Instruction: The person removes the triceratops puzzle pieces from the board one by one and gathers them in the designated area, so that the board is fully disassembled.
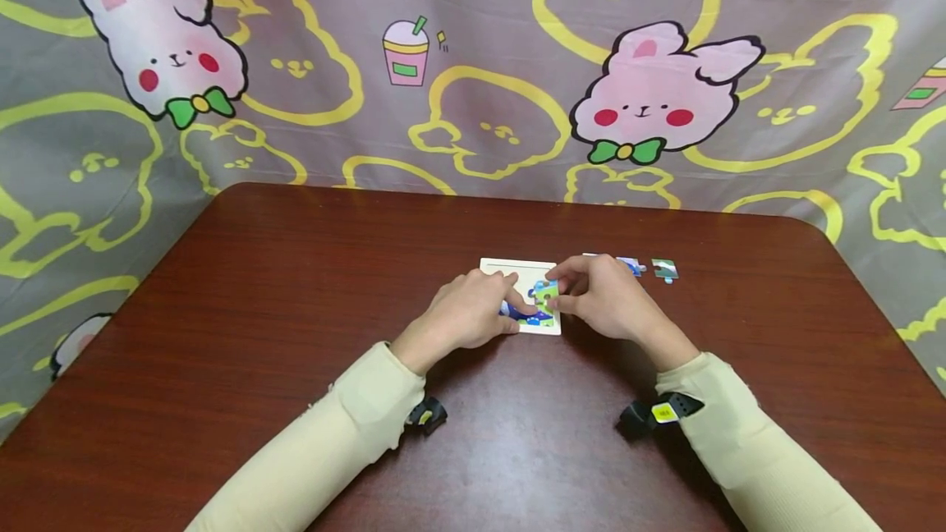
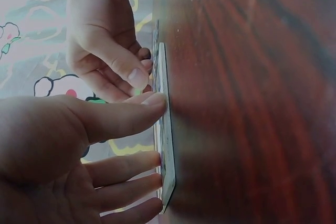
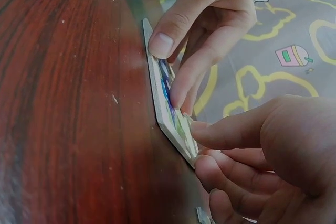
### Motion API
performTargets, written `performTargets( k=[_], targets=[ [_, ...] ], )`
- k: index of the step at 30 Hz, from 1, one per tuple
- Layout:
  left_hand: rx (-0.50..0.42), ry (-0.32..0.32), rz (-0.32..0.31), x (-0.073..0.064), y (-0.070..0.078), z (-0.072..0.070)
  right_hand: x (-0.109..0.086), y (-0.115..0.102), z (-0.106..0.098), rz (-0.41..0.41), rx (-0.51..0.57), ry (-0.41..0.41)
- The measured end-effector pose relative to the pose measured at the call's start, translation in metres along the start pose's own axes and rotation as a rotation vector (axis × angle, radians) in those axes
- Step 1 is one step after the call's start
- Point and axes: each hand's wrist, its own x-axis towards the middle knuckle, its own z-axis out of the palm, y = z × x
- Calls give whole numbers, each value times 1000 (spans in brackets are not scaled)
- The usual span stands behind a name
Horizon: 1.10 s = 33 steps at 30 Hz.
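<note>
A white-framed jigsaw puzzle board (image 1: 528,270) lies flat on the table, with blue and green pieces in its lower part. My left hand (image 1: 471,310) rests over the board's left side. Its thumb lies at the near edge, and the extended index finger touches the blue pieces. At the right edge, my right hand (image 1: 602,295) pinches a green and light-blue puzzle piece (image 1: 545,294) between thumb and fingers. That piece sits over the board's right part, slightly raised in the right wrist view. The left hand hides much of the board's left half.
Beyond the right hand lie loose puzzle pieces, among them a green and white one (image 1: 664,268) and a blue one (image 1: 630,264) partly hidden by the hand. The brown wooden table (image 1: 259,286) meets a patterned curtain (image 1: 502,39) at the back.
</note>
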Motion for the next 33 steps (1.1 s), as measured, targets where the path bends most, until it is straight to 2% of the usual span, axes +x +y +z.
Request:
performTargets(
  k=[8,16,22,33],
  targets=[
    [4,12,4,-1,-1,0,-2,3,-12,27,10,41],
    [5,18,2,-1,-2,0,-12,14,-39,73,0,82],
    [6,13,-5,0,-1,0,-20,26,-56,96,-10,119],
    [3,6,-13,0,1,0,-43,56,-72,128,-65,176]
  ],
)
